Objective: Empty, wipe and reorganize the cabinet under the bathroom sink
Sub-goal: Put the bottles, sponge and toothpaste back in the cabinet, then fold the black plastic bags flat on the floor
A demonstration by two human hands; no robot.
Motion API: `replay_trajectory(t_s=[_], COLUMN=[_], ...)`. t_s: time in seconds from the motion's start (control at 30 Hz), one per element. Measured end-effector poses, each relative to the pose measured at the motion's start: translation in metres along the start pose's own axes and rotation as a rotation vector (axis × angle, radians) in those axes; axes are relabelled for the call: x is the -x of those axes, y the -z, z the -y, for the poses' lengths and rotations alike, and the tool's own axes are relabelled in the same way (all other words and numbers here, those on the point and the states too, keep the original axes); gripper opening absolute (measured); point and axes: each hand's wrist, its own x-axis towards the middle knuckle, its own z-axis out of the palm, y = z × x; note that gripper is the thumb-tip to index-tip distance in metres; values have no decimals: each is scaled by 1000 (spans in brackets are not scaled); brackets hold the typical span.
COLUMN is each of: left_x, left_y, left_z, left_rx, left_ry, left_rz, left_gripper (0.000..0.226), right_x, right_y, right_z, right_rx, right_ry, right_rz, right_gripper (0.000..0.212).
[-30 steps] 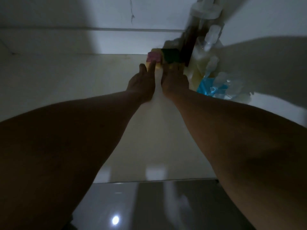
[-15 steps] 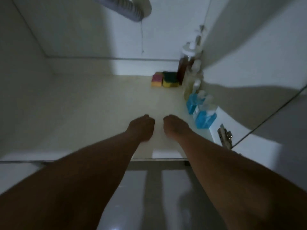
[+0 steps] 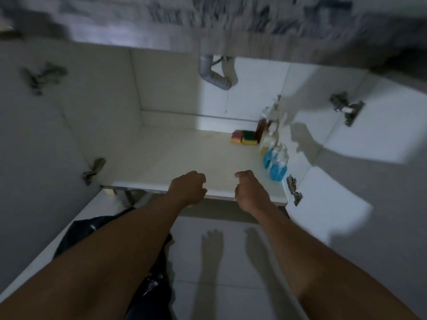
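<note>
Seemingly well into the reorganizing step, judging by the tidy layout. Hovers both arms over the front lip of the white cabinet shelf (image 3: 184, 158), with the left hand (image 3: 188, 189) and the right hand (image 3: 250, 192) side by side but apart, fingers loosely curled, gripping nothing. Shows the stored things lined up along the right wall of the cabinet: two clear pump bottles of blue liquid (image 3: 278, 170) nearest the front, a pale yellowish spray bottle (image 3: 268, 140) behind them, a tall brown bottle (image 3: 261, 128) in the back corner, and beside it a pink-and-yellow sponge (image 3: 236, 136) touching a green-and-yellow sponge (image 3: 249, 137). Has the grey ribbed drain pipe (image 3: 213, 77) hanging above the back of the shelf. Stands with both white doors swung open, a metal hinge (image 3: 346, 108) exposed on the right one. Probably calls next for reaching out to the doors and swinging them closed, or for fetching anything not yet put back; cannot tell whether more items wait out of view.
</note>
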Motion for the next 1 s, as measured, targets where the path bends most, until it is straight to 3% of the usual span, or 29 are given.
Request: replay_trajectory(t_s=[0.17, 0.43, 0.77, 1.0], left_x=[76, 125, 153, 186], left_y=[41, 49, 7, -40], left_z=[6, 29, 93, 162], left_rx=[-23, 4, 14, -4], left_ry=[-9, 24, 134, 298], left_rz=[-94, -165, -58, 54], left_gripper=[46, 44, 45, 52], right_x=[60, 99, 96, 106], right_y=[28, 19, -47, -133], right_z=[46, 78, 74, 91], right_rx=[73, 33, 7, 3], right_ry=[78, 49, 110, 165], right_rz=[-88, -50, 59, 203], right_gripper=[12, 28, 22, 22])
